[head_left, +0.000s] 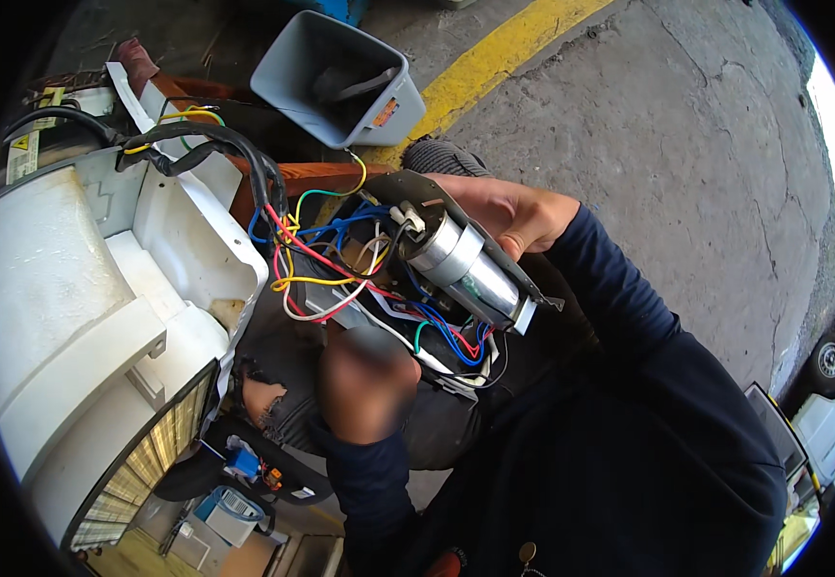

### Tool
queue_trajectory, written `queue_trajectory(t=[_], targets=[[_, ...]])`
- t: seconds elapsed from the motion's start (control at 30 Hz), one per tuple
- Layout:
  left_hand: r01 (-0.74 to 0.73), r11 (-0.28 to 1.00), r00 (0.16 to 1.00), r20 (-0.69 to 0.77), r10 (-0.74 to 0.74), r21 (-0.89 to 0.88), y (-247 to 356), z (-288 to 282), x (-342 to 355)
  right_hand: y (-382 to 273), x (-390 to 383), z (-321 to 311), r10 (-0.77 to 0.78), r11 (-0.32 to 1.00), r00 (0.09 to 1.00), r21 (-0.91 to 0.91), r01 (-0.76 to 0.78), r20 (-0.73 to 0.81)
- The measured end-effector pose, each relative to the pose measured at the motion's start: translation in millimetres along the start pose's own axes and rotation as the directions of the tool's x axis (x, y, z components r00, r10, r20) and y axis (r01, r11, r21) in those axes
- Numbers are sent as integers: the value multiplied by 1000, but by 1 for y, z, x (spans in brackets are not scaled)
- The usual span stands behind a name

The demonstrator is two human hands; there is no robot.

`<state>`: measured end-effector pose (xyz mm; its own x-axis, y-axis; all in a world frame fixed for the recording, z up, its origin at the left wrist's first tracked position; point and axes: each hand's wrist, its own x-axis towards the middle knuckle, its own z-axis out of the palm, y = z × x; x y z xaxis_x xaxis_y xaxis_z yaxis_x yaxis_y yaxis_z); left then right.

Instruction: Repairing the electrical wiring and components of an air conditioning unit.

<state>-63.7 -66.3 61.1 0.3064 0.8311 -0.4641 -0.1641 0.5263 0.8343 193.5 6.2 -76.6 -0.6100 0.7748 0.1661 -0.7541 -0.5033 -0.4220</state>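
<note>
An electrical control box with a metal plate (451,205) rests over my lap. Strapped to it is a silver cylindrical capacitor (462,268). My right hand (523,213) grips the plate's far edge, thumb on the near side and the other fingers partly hidden behind it. Loose red, blue, yellow and white wires (326,282) spill from the box toward the left. Close to its lower left side is my left hand (367,385). That hand is smeared, so its fingers and anything in them cannot be made out.
A white appliance housing (71,260) fills the left side, joined to the box by a thick black cable (230,137). Beyond stands a grey bin (336,82) beside a yellow floor line (504,58). Tools lie on a black seat (244,464) at lower left.
</note>
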Motion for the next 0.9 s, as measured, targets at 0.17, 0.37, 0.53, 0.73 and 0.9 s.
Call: queue_trajectory(t=[0.17, 0.37, 0.53, 0.73, 0.9], targets=[[-24, 996, 1000, -7, 24, 82, 2, 5, 5, -7, 1, 2, 31, 999, 999, 37, -30, -42], [-52, 985, 997, -43, 59, 164, 0, 14, 16, -4, -14, -7, 129, 976, 980, 193, -98, -154], [-93, 961, 993, -44, 108, 262, 0, 15, 17, 4, -20, -7, 143, 969, 965, 231, -90, -222], [-67, 952, 997, -24, 78, 299, -1, 7, 11, 1, -21, 10, 127, 977, 951, 202, -70, -281], [-30, 961, 999, -17, 36, 276, 2, 6, 9, 1, -23, 12, 137, 977, 944, 199, -78, -300]])
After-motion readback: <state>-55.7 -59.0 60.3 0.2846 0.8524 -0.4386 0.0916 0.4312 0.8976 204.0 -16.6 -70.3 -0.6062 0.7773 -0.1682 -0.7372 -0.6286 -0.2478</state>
